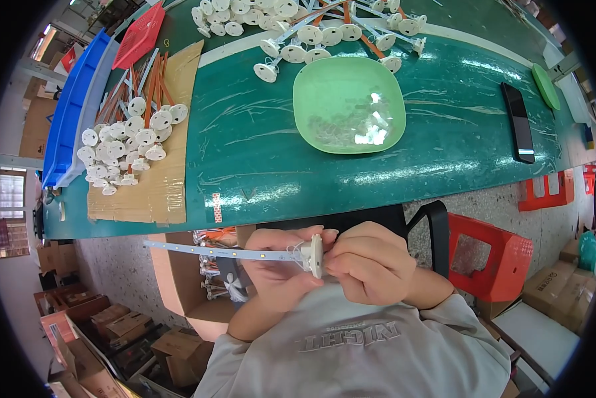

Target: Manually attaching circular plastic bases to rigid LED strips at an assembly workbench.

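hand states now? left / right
Left hand: closed, holding the white strip by its white disc.
Right hand: closed, fingers pinching the white disc.

The bench (258, 166) is dark teal green with pale scuffs and a white stripe along its far side. On it sits a pale mint-green dish (324, 86) holding small clear and white bits, and a flat black slab (518, 123) lies to the right, beside a green round lid (546, 86). White round discs (129, 142) on white and orange strips are heaped on plain brown cardboard (162, 192). At the left edge stand a bright blue bin (72, 99) and a red basket (139, 36). The hands (324, 262) hold a white strip (212, 252) with a white disc (316, 255). The stool (490, 255) is red, the sleeves (377, 345) grey.
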Tool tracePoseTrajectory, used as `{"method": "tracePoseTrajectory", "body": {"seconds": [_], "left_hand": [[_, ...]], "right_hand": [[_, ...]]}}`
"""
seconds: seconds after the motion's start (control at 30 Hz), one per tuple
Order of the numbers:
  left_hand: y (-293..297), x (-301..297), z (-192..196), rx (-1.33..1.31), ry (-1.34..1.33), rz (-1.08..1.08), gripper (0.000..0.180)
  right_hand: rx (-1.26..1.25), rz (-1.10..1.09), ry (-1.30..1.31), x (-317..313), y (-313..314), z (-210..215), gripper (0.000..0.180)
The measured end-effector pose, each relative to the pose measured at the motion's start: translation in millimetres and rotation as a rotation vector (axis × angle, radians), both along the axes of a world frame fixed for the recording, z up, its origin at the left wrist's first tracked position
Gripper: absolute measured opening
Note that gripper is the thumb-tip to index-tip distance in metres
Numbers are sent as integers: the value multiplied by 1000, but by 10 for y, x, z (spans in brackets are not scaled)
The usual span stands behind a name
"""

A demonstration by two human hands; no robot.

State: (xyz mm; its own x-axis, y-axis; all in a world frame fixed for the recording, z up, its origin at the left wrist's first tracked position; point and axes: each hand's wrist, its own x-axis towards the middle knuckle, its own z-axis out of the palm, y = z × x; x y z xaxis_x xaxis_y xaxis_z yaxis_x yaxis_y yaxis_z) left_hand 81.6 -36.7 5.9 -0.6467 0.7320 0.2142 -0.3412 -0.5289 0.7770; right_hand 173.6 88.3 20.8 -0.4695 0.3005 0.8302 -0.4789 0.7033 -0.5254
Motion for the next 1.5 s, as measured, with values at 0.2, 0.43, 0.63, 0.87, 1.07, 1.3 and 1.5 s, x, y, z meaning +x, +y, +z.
{"method": "tracePoseTrajectory", "body": {"seconds": [0.2, 0.43, 0.63, 0.87, 1.07, 1.3, 1.5], "left_hand": [[-3, -31, -118, 111, -42, -32, 55], [-30, -146, 48, 48, 40, -57, 52], [-107, -408, 148, -66, 332, -218, 58], [-202, -417, 384, -190, 235, -200, 59], [-366, -1531, 888, -824, 694, 481, 62], [-480, -2898, 1613, -1408, 1418, 777, 50], [-369, -2961, 1534, -1484, 1604, 878, 42]], "right_hand": [[22, -36, 42, -31, 3, -26, 25], [90, -4, -13, -20, 65, 71, 19], [143, 175, -123, -47, 298, 131, 24], [-8, 272, -137, -180, 299, 106, 11], [-98, 91, -207, -59, 508, 67, 16], [-227, -122, -231, 287, 669, 17, 13], [-12, -128, -284, 341, 945, 369, 13]]}}
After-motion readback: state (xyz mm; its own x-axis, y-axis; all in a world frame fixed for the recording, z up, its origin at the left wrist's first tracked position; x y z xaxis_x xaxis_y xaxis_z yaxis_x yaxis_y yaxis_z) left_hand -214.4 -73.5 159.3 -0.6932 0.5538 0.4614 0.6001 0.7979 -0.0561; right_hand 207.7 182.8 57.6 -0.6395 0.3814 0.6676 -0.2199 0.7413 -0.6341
